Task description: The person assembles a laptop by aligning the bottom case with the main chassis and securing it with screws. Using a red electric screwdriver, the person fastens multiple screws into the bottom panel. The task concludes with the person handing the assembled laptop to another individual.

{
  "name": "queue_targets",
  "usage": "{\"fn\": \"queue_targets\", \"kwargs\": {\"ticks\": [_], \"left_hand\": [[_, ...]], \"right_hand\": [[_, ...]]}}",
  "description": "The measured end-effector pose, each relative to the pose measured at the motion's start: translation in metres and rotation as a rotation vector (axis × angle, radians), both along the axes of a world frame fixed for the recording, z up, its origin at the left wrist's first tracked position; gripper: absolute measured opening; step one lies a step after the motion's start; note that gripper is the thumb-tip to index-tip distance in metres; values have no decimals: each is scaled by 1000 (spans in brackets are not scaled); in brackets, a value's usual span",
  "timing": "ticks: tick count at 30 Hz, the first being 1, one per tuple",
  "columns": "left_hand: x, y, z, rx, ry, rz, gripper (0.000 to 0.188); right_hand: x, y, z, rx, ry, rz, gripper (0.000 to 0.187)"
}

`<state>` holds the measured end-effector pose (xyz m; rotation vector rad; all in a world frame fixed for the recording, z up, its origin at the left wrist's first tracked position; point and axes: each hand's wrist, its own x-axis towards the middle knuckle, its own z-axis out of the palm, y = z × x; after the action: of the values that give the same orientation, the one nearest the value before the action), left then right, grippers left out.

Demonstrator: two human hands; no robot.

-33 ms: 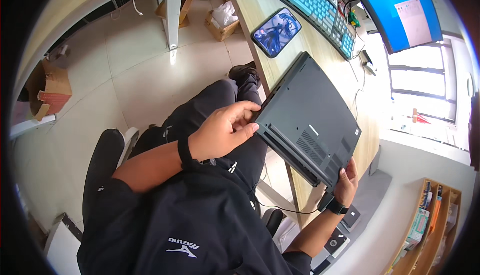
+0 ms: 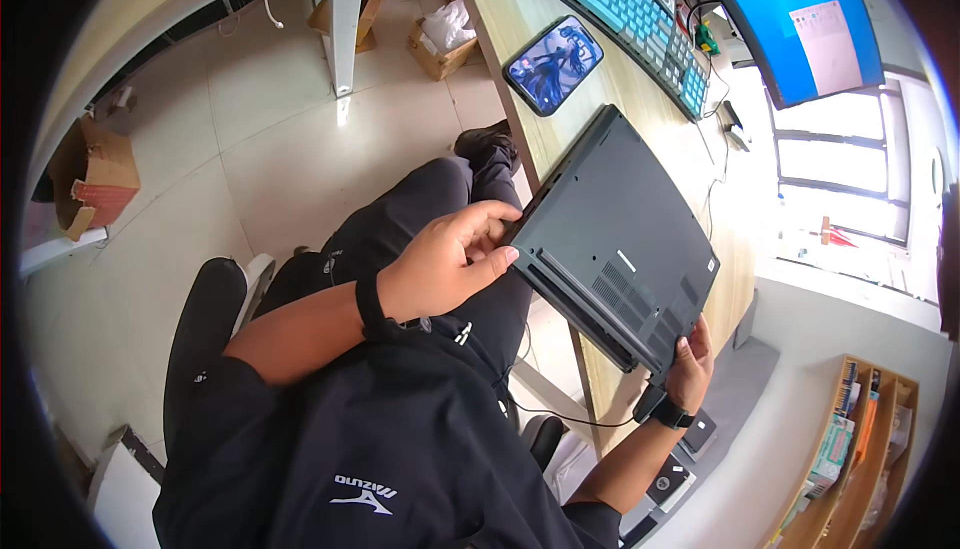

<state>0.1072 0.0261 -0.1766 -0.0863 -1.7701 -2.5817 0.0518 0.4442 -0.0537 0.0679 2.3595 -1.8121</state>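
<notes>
A dark grey laptop (image 2: pixel 630 239), closed, is tilted with its underside facing up, so vents and screws show. My left hand (image 2: pixel 440 261) pinches its left corner, thumb on top and fingers curled by the side edge. At the near right corner, my right hand (image 2: pixel 690 367) holds the laptop with the thumb on the underside; most of its fingers are hidden beneath. The laptop's far part is over the wooden desk (image 2: pixel 555 134); whether it rests there I cannot tell. Beyond its far corner lies a phone (image 2: pixel 553 65) with a lit screen.
A blue and grey keyboard (image 2: pixel 610 14) and a curved monitor (image 2: pixel 790 19) stand farther back on the desk. Cardboard boxes (image 2: pixel 440 49) sit on the floor to the left. A wooden shelf (image 2: pixel 850 449) is at the lower right. A black cable (image 2: pixel 570 417) runs toward my right wrist.
</notes>
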Motion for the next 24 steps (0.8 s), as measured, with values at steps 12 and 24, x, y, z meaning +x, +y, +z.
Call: {"fn": "queue_targets", "kwargs": {"ticks": [12,24], "left_hand": [[-18,10,-5,152,-75,-260,35],[-15,21,-9,168,-56,-130,35]], "right_hand": [[-6,-9,-8,81,-176,-25,61],[-1,-29,11,346,-169,-75,65]]}}
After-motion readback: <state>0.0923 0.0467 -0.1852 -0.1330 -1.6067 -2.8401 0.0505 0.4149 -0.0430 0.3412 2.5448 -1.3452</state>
